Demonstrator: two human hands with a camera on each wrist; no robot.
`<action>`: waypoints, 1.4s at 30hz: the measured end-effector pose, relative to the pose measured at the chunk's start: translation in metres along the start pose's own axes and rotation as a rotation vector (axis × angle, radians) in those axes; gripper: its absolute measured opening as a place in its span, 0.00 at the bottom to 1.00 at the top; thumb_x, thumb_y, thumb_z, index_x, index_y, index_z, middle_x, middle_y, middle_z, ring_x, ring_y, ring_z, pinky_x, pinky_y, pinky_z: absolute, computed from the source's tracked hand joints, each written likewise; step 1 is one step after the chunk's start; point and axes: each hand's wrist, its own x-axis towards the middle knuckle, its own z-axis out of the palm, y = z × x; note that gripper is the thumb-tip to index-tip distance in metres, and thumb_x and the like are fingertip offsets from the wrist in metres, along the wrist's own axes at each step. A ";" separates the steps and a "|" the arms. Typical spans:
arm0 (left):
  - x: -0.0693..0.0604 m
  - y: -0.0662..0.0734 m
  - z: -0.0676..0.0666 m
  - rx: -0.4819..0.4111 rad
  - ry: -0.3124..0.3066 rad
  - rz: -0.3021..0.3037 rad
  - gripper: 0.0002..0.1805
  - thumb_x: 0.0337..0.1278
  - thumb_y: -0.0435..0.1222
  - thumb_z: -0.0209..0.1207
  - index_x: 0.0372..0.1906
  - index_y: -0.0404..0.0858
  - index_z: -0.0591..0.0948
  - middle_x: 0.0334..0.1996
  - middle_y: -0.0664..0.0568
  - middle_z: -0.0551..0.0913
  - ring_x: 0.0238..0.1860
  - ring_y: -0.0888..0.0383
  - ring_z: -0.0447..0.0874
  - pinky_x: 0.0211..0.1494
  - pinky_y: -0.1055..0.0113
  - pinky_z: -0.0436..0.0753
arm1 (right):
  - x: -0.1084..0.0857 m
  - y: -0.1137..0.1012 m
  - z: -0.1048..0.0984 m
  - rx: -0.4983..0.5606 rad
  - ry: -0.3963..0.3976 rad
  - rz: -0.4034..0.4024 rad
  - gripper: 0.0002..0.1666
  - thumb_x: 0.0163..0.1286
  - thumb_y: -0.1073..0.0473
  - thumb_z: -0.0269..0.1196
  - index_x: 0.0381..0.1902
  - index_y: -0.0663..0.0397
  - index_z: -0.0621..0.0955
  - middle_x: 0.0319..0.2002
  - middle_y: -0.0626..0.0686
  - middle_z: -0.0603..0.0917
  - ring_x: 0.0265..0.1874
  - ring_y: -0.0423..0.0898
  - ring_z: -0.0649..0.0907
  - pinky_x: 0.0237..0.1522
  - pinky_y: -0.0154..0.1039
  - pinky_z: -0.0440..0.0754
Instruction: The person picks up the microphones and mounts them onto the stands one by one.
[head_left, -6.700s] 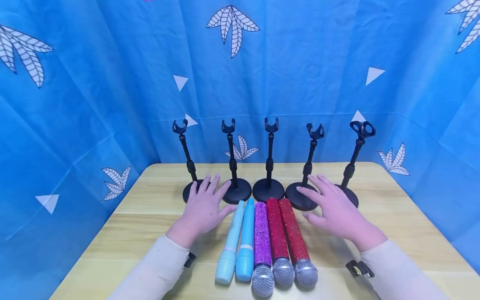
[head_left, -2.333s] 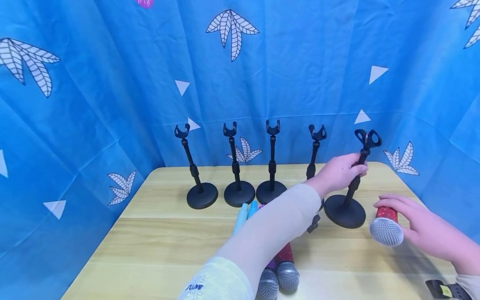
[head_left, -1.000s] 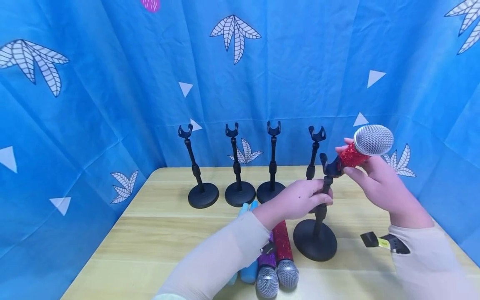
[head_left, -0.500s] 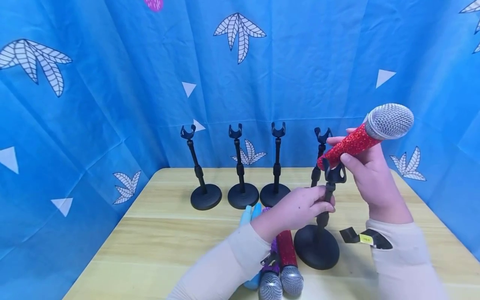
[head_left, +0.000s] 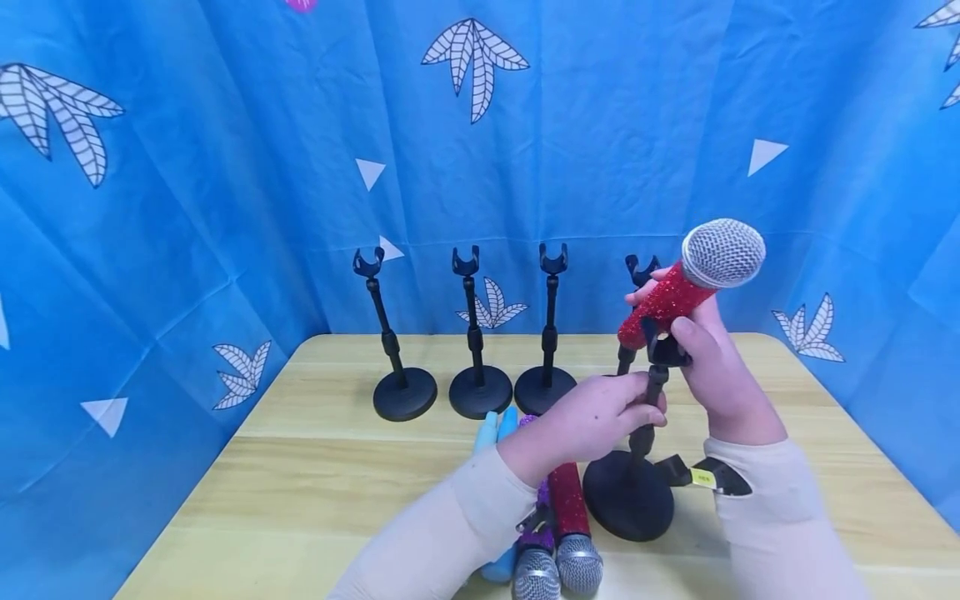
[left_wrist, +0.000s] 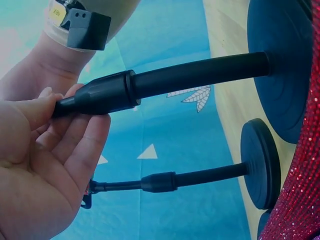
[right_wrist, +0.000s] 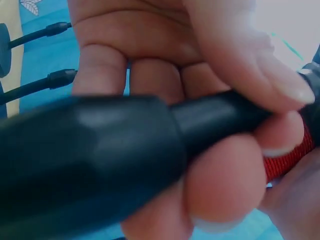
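Note:
My left hand (head_left: 596,412) grips the pole of a black desktop microphone stand (head_left: 630,496), just below its clip. In the left wrist view, fingers and thumb pinch that pole (left_wrist: 200,75) above its collar. My right hand (head_left: 723,375) holds a red glitter microphone (head_left: 667,300) with a silver mesh head, tilted up to the right. The microphone's body lies at the stand's U-shaped clip (head_left: 666,354); whether it is seated there I cannot tell. Another red microphone (head_left: 568,500), a purple one (head_left: 536,571) and two blue ones (head_left: 498,568) lie on the table, partly behind my left arm.
Several more black stands stand in a row at the back, such as the leftmost stand (head_left: 405,393). One back stand (head_left: 626,358) is partly hidden behind my hands. The wooden table (head_left: 300,483) is backed by a blue patterned curtain (head_left: 225,167).
Both hands were free at first; the right took a red microphone, the left drew the rightmost stand forward and left. Lately the microphone has shifted left and slightly down at the clip.

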 end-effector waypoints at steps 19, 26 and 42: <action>0.003 0.002 -0.002 0.193 -0.015 0.063 0.08 0.74 0.47 0.55 0.51 0.52 0.76 0.31 0.70 0.77 0.36 0.76 0.74 0.41 0.82 0.73 | 0.000 -0.002 -0.020 -0.358 -0.184 -0.125 0.52 0.40 0.81 0.75 0.65 0.66 0.66 0.57 0.61 0.76 0.57 0.52 0.77 0.59 0.33 0.74; 0.000 0.004 0.000 0.183 -0.040 0.038 0.08 0.75 0.47 0.54 0.52 0.53 0.76 0.32 0.71 0.77 0.35 0.77 0.74 0.40 0.82 0.74 | -0.004 -0.001 -0.020 -0.403 -0.209 -0.174 0.47 0.39 0.82 0.78 0.60 0.67 0.73 0.54 0.56 0.79 0.49 0.46 0.81 0.55 0.29 0.76; 0.001 0.004 0.000 0.180 -0.031 0.091 0.14 0.73 0.45 0.56 0.59 0.55 0.72 0.33 0.68 0.76 0.31 0.74 0.74 0.35 0.81 0.74 | -0.009 -0.014 -0.024 -0.517 -0.184 -0.095 0.56 0.38 0.76 0.82 0.69 0.55 0.75 0.67 0.53 0.77 0.67 0.42 0.73 0.63 0.28 0.67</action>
